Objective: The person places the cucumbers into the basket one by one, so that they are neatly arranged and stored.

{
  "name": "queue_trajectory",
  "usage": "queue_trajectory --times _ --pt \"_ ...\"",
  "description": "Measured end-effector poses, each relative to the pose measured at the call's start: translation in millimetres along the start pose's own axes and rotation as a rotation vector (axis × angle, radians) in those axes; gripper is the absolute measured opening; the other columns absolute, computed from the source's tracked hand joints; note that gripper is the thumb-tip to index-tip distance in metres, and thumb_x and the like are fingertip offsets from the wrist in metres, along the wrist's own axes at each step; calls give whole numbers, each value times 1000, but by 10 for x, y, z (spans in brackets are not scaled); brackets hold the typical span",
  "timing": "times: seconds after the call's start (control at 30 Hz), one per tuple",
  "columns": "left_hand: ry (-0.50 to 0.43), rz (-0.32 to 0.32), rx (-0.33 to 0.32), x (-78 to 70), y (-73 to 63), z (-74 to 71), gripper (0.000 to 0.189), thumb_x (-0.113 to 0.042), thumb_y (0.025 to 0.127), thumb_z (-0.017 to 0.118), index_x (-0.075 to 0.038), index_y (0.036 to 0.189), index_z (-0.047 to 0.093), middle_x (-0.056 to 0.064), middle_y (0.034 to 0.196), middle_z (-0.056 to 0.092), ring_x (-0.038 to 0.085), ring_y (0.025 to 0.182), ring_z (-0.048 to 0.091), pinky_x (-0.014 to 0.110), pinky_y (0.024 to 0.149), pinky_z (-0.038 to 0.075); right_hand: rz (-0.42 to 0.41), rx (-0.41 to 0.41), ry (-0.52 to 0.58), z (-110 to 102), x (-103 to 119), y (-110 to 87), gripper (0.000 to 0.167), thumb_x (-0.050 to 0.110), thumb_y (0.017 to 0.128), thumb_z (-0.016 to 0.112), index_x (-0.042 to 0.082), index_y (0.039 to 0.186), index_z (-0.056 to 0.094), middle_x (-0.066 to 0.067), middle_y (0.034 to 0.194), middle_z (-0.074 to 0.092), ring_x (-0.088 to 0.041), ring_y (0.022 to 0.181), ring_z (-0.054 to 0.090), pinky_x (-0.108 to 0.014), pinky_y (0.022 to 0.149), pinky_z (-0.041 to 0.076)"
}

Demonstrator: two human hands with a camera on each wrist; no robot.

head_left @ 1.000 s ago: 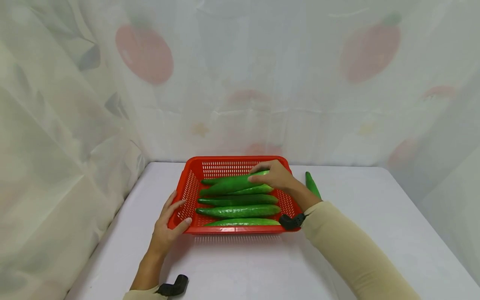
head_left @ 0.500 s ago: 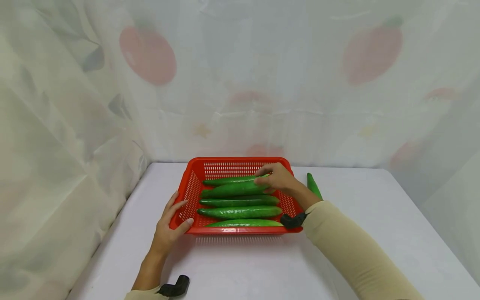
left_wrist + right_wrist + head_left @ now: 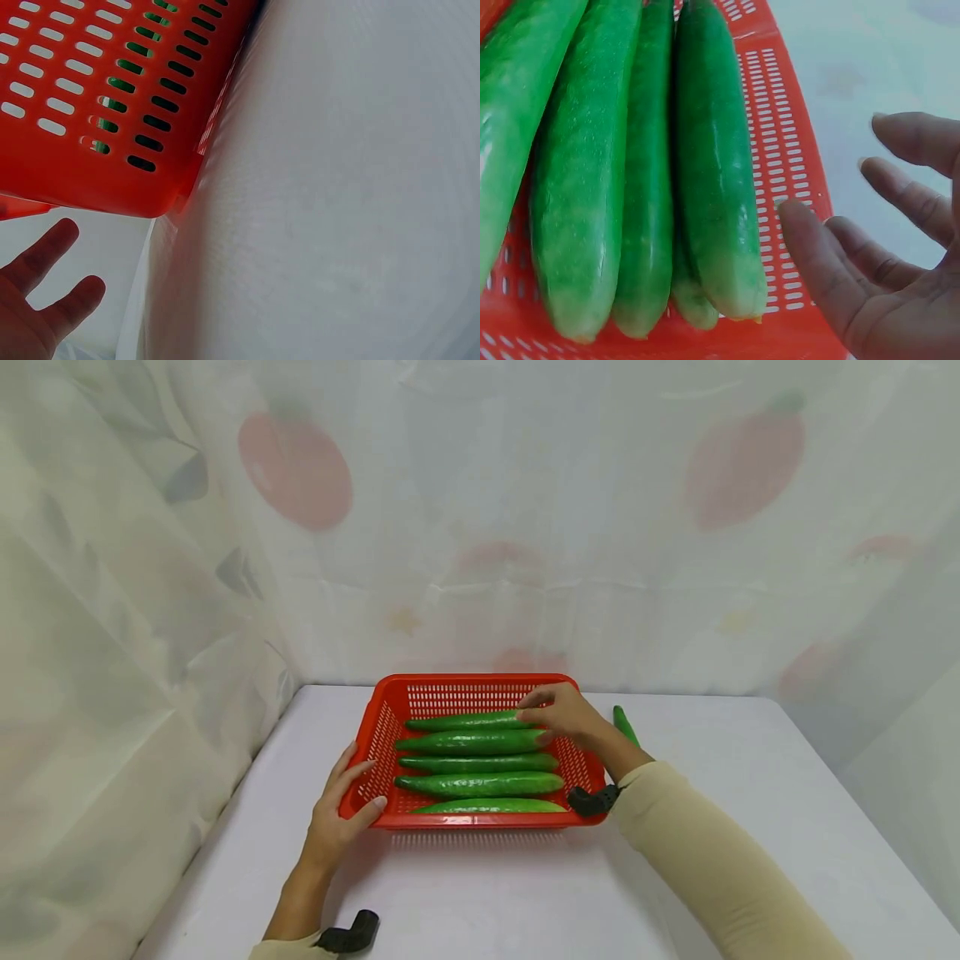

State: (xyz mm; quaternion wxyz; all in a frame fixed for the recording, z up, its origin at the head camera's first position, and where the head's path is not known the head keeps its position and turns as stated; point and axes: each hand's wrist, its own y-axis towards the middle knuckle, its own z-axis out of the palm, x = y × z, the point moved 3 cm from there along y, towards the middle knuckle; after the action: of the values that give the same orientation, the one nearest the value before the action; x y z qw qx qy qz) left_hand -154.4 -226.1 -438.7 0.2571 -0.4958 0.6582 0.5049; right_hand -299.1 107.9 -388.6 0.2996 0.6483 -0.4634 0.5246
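A red slotted plastic basket (image 3: 472,819) holds several green cucumbers (image 3: 480,784), laid crosswise in rows. My left hand (image 3: 330,827) rests at its left front corner, thumb over the rim and fingers spread along the side. In the left wrist view, two straight fingertips (image 3: 84,295) show below the basket wall (image 3: 45,150). Above the right end of the second cucumber from the back (image 3: 468,742) is my right hand (image 3: 562,714). The right wrist view has its fingers parted and loosely bent, with a gap between them and the nearest cucumber (image 3: 716,165).
Another cucumber (image 3: 624,725) lies on the white table (image 3: 480,902) right of the basket, partly hidden by my right arm. Pale printed curtains (image 3: 480,527) hang close behind the table and along its left side. A black device (image 3: 588,802) sits at each wrist.
The right hand has lowered a cucumber into the row second from the back, let go of it and shifted slightly right. The left hand has stayed on the basket.
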Motion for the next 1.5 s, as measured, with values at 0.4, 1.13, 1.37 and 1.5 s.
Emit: queue_trajectory --times 0.4,1.13,1.37,1.5 --pt "-14 3 -10 221 10 4 52 -8 82 72 -5 131 57 4 155 26 26 141 21 15 100 25 -71 2 -37 -71 234 -210 30 16 89 71 1 115 64 -17 118 58 -29 93 64 -48 73 54" --pt "-12 -13 8 200 2 0 52 -9 83 71 -4 132 55 4 156 24 28 140 21 14 99 27 -286 -90 36 -453 555 -918 45 12 90 69 3 131 53 -18 124 55 -37 110 55 -50 74 53" --pt "-2 -16 18 200 8 -1 51 -13 85 70 -4 133 55 3 156 24 25 141 20 17 100 27 -367 -185 37 -597 574 -1219 41 6 92 66 3 131 54 -18 121 57 -33 108 57 -44 72 55" --pt "8 -19 16 199 6 -4 51 -14 85 70 -5 133 55 2 156 24 24 141 20 16 99 27 -391 -218 38 -650 554 -1371 40 2 91 64 3 130 54 -17 120 58 -31 107 58 -42 73 55"
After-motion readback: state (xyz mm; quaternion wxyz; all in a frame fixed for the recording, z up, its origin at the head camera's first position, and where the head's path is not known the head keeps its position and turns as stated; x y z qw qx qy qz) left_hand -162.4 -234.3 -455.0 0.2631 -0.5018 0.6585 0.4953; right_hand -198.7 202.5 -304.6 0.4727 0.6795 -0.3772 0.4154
